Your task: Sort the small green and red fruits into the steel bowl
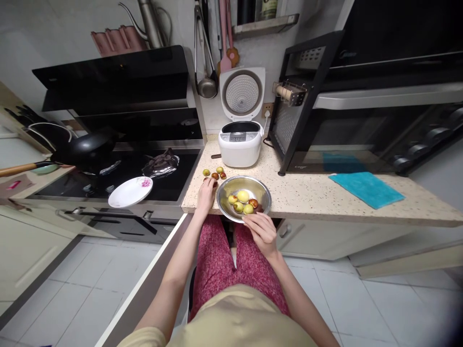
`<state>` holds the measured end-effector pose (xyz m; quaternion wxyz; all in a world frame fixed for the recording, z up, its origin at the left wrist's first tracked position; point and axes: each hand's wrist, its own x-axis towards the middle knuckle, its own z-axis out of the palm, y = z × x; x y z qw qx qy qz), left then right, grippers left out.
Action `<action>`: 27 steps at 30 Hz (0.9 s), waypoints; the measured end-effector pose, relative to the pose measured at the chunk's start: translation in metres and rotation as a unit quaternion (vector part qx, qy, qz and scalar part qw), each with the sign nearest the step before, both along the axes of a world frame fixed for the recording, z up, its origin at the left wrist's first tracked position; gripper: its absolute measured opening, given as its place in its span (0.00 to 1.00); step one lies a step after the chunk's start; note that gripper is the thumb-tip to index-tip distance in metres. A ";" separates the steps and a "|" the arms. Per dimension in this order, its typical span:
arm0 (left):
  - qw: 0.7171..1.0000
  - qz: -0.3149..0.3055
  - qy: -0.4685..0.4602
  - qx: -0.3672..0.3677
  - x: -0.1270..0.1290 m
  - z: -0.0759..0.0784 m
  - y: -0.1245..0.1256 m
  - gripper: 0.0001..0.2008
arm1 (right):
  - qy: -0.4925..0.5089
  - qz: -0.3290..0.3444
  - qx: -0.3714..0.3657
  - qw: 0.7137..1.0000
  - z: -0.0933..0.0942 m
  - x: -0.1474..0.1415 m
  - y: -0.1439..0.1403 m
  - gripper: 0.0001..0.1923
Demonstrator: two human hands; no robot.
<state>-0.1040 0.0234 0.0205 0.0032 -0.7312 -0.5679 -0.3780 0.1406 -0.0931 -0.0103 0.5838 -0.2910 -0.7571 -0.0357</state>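
Metal bowl [243, 185] holds 5 fruits, 4 loose fruits [214, 173] remain on counter [307, 193]; left hand [206, 193] closes on 1 there, right hand [262, 231] grips the bowl rim

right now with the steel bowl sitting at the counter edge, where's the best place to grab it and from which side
Probably the near rim of the steel bowl, from the counter's front edge. The rim is thin and flared, and the bowl sits upright at the edge, with the right hand already at that side. The left hand is beside it on the counter, by the loose fruit, and could steady the left rim.
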 end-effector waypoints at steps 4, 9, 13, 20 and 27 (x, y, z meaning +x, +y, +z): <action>0.999 -0.004 -0.035 0.003 -0.001 0.008 -0.006 0.12 | 0.007 0.002 0.001 1.000 -0.001 0.000 0.000 0.19; 0.987 -0.076 -0.111 0.084 0.003 0.034 -0.041 0.12 | 0.001 -0.001 -0.009 1.000 -0.003 0.000 0.001 0.19; 0.981 -0.160 -0.072 0.079 0.013 0.050 -0.074 0.15 | 0.002 -0.009 -0.001 1.000 -0.002 -0.001 0.000 0.17; 0.976 -0.214 -0.007 -0.037 0.018 0.039 -0.082 0.17 | 0.004 -0.002 -0.008 1.000 -0.003 -0.001 0.000 0.20; 0.970 -0.231 0.004 -0.077 0.016 0.045 -0.078 0.17 | 0.006 -0.008 -0.006 1.000 -0.003 -0.001 0.000 0.19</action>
